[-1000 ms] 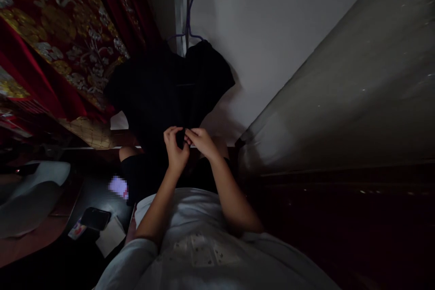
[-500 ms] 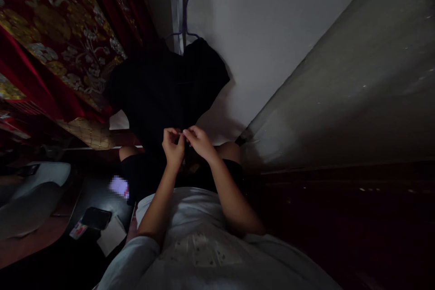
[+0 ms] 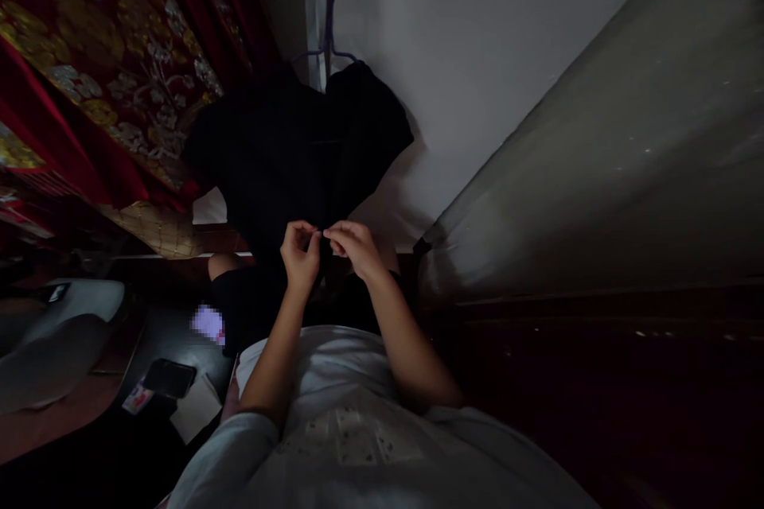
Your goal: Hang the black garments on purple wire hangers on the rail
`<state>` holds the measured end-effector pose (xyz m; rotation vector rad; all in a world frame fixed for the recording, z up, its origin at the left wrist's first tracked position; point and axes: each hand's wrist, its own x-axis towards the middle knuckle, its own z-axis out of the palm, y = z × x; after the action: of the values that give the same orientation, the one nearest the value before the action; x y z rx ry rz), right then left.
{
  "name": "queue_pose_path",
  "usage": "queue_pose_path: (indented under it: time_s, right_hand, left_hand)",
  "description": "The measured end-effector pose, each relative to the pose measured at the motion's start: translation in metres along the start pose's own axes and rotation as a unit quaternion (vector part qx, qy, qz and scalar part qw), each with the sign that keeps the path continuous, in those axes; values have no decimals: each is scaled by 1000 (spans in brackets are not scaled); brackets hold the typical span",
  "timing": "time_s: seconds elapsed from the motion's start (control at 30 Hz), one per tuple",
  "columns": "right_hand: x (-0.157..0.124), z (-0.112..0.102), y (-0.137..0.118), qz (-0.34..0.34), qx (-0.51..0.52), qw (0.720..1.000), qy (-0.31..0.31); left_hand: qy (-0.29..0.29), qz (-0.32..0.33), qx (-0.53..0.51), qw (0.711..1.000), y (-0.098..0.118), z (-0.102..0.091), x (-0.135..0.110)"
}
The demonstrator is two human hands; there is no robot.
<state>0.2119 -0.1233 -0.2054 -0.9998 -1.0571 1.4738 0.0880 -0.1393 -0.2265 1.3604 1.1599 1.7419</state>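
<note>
Before a pale wall point(image 3: 489, 40), busy low on a black garment point(image 3: 268, 151) with left hand point(image 3: 300, 253) and right hand point(image 3: 358, 249), with fingertips narrowed, nearly meeting; too dark to tell whether holding anything. Already hung on a purple hanger point(image 3: 329, 24); seemingly unfinished, to an unclear extent. Flanked by red embroidered cloth point(image 3: 119, 56).

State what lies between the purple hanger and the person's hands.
Head view: the black garment lies between the purple hanger above and the left hand and right hand below.

garment room, seemingly: red embroidered cloth point(image 3: 99, 36), hanging black garment point(image 3: 263, 143)
</note>
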Motion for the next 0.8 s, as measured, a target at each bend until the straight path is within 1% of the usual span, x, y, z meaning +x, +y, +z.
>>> queue_pose_path:
  time_s: [0.07, 0.13, 0.23, 0.3, 0.37, 0.47, 0.5, 0.57, 0.63, 0.67, 0.73, 0.8]
  right_hand:
    - [0, 3, -5, 46, 46, 997, -46]
    - [1, 4, -10, 63, 58, 994, -72]
    - [8, 4, -21, 48, 48, 996, -56]
    - [19, 2, -34, 25, 58, 997, -37]
    - [37, 0, -56, -12, 76, 997, -15]
    - [70, 0, -103, -74, 98, 992, 30]
    - [80, 1, -120, -92, 100, 990, 38]
    - [91, 5, -150, -121, 90, 988, 32]
    - [89, 14, -168, -156, 72, 985, 15]
    - [83, 18, -172, -175, 65, 982, 10]
    - [68, 27, -170, -215, 57, 975, 11]
    - [53, 32, -159, -243, 41, 969, 14]
  left_hand:
    - [0, 5, 14, 1000, 2, -1, 1]
    - [0, 1, 22, 1000, 5, 0, 2]
    - [-9, -7, 23, 1000, 6, 1, 2]
    - [-19, -8, 27, 999, 5, 1, 2]
    - [-32, -12, 36, 999, 3, 1, 2]
    - [-61, -32, 41, 997, 0, 1, 2]
    - [-68, -37, 39, 996, 0, 2, 3]
    - [-72, -33, 38, 996, 2, 3, 5]
    - [-73, -14, 52, 996, 4, 6, 8]
    - [-78, -5, 61, 995, 6, 7, 9]
    - [-97, 7, 71, 993, 13, 10, 15]
    - [-108, 25, 57, 992, 28, 12, 27]
